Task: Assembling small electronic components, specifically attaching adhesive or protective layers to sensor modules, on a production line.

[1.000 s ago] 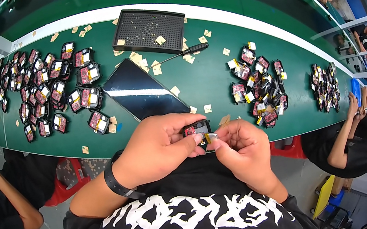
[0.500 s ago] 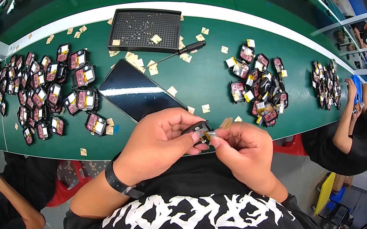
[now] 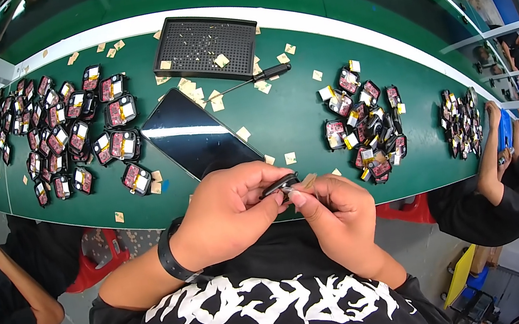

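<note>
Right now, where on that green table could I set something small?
The table is largely bare between the dark slab and middle device pile, and between that and the right pile. Crowded: the left device pile, and pale squares beside the black tray.

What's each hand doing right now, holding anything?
Left hand: closed, holding a black device.
Right hand: closed at the device's edge; what it pinches is unclear.
</note>
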Demonstrator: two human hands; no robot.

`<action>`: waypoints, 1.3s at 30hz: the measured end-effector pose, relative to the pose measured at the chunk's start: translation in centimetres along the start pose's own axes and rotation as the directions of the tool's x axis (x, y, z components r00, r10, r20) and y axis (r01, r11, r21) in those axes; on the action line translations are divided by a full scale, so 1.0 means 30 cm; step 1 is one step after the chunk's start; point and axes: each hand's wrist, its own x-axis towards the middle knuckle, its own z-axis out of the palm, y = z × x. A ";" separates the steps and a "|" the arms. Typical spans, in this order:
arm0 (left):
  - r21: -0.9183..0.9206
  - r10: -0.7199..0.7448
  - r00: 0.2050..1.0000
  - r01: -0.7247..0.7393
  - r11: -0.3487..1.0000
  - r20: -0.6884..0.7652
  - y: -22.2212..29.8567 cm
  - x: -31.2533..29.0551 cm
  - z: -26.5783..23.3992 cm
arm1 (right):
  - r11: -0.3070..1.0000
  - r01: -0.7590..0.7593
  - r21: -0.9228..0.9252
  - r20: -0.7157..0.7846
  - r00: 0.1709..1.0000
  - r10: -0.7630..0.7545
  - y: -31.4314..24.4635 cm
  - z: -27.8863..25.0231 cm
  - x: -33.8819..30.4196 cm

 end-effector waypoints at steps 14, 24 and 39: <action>0.074 0.106 0.988 -0.115 0.991 0.114 -0.009 -0.025 -0.017 | 0.858 -0.220 0.464 0.079 0.975 0.207 0.010 0.020 -0.009; -0.178 -0.031 0.998 0.022 0.984 -0.046 -0.007 -0.024 0.004 | 0.945 -0.290 0.150 0.099 0.956 0.277 0.005 -0.004 -0.003; 0.018 -0.075 0.993 0.077 0.997 -0.095 0.017 -0.027 -0.005 | 0.891 -0.286 0.354 0.160 0.957 0.243 -0.021 -0.018 -0.027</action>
